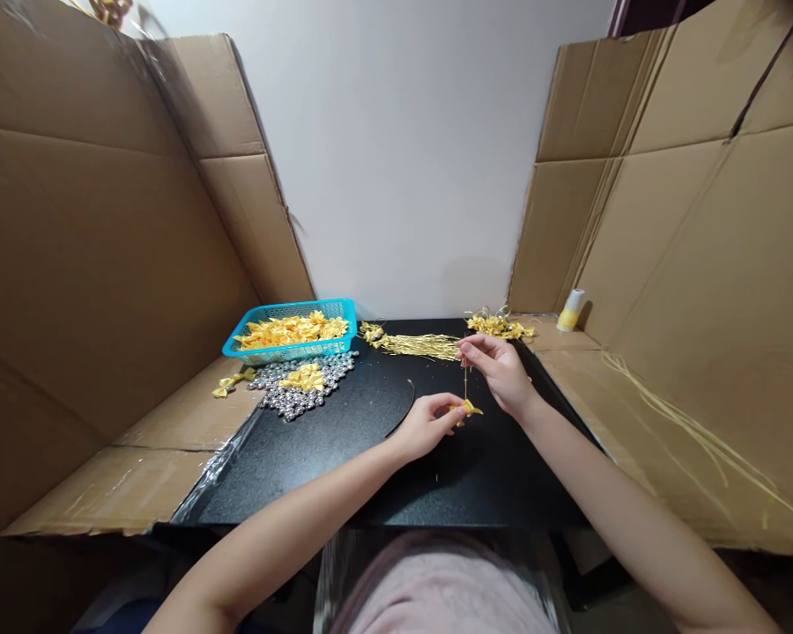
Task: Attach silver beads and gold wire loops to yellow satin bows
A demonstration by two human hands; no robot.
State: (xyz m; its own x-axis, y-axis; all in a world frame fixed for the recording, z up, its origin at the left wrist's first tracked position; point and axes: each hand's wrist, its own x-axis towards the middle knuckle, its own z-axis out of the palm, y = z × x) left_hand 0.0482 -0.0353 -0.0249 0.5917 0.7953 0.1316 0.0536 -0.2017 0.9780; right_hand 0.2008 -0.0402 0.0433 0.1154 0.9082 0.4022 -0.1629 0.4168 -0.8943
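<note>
Over the black tabletop (344, 475), my left hand (433, 424) pinches a small yellow ribbon bow (470, 409), partly covered by the fingers. Above it and to the right, my right hand (499, 368) is closed on a thin gold cord (465, 383) that runs upright from the bow to the fingertips. Behind my hands lies a bundle of gold cords (419, 346). Farther right, a heap of yellow bows with cords (499, 326) sits near the wall. A thin dark curved strip (410, 405) lies beside my left hand.
A blue basket (238, 345) of yellow bows stands at the back left. Silver beads (297, 401) spread before it, with yellow bows (304, 377) on top. Cardboard panels (92, 202) wall both sides. A thread spool (570, 311) and loose pale yellow strands (687, 431) are right.
</note>
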